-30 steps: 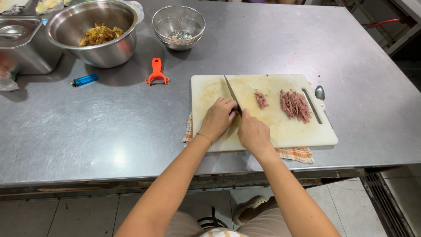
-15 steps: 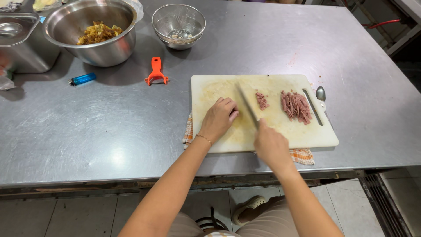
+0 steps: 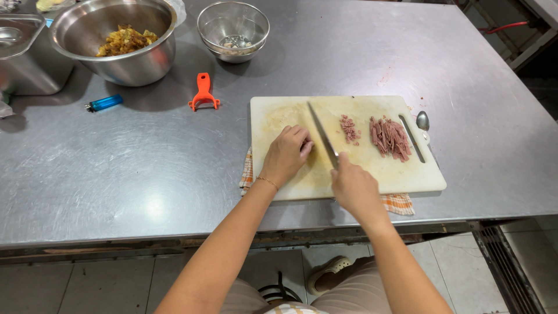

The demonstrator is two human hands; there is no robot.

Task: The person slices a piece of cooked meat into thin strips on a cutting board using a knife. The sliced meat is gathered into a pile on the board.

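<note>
Meat on the white cutting board (image 3: 383,174) lies in two lots: one larger heap of pink strips (image 3: 390,138) toward the board's right end, and one small mound of finer-chopped bits (image 3: 349,128) left of it. Judging by that, the chopping is only begun; most strips remain uncut.

Largest to smallest, counted:
- One steel table (image 3: 145,168) under everything.
- One board, on one orange-checked cloth (image 3: 399,203) showing at its near edge.
- Two round steel bowls: big bowl (image 3: 114,39) with yellowish food, small bowl (image 3: 233,30) nearly empty.
- One square steel container (image 3: 26,55) at far left, partly out of view.
- One knife (image 3: 322,138), blade angled across the board's middle, clasped by the right hand (image 3: 353,187).
- Left hand (image 3: 286,154) curled knuckles-down on the board beside the blade; whether it pins anything, cannot tell.
- One orange peeler (image 3: 203,92), one blue lighter (image 3: 104,103), one spoon (image 3: 423,121) at the board's right edge.
</note>
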